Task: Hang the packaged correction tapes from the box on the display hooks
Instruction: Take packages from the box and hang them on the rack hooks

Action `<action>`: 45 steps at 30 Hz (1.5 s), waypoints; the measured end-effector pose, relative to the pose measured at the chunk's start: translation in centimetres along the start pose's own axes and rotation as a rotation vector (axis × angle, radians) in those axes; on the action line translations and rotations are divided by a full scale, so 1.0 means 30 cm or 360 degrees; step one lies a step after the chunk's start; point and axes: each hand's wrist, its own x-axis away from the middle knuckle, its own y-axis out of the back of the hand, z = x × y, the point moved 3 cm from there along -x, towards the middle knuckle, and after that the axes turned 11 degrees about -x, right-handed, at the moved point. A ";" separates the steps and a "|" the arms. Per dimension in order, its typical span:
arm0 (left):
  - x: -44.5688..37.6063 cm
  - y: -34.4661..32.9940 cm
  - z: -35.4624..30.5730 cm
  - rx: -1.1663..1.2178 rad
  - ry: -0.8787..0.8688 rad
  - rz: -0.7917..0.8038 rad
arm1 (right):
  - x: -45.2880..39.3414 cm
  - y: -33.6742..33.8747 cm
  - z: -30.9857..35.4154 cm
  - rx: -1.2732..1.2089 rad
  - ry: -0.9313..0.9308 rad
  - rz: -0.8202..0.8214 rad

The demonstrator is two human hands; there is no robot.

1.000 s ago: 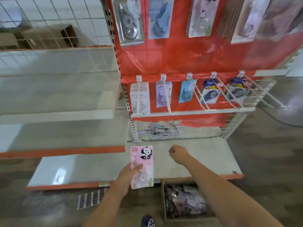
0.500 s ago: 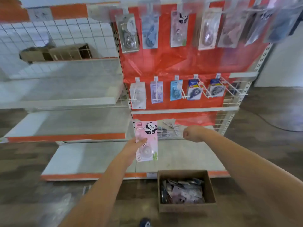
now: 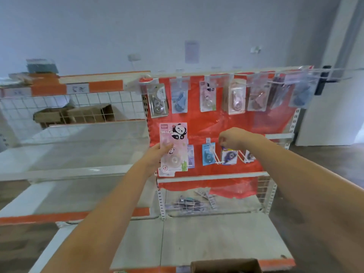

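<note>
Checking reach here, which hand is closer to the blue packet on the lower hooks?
Right. The right hand hovers just above and right of the blue packet; the left hand, gripping the panda packet, is farther left.

I see a pale grey wall (image 3: 177,26) across the back, with a sheet of paper (image 3: 192,51) stuck to it. Left side: grey shelves (image 3: 84,134) with orange edge strips, backed by a white wire grid (image 3: 110,99); a cardboard carton (image 3: 88,114) sits behind the grid. Red sheet (image 3: 212,123) covers the back panel of the middle rack. Floor (image 3: 325,158) at right is dark wood-look. White door or panel (image 3: 331,115) far right. Light is even and soft.
</note>
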 end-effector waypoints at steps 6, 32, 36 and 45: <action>-0.125 -0.050 -0.028 -0.0029 -0.0008 0.0174 | -0.025 0.039 -0.017 0.0052 0.0012 -0.0179; -0.608 -0.499 -0.301 -0.0011 -0.0417 0.0047 | -0.286 0.102 -0.572 -0.0023 -0.0163 -0.0160; -0.633 -0.518 -0.320 0.0043 -0.0453 -0.0180 | -0.366 0.105 -0.606 -0.0060 -0.0054 -0.0139; -0.631 -0.536 -0.310 0.0040 -0.0428 -0.0501 | -0.492 0.061 -0.600 -0.0054 0.0191 -0.0052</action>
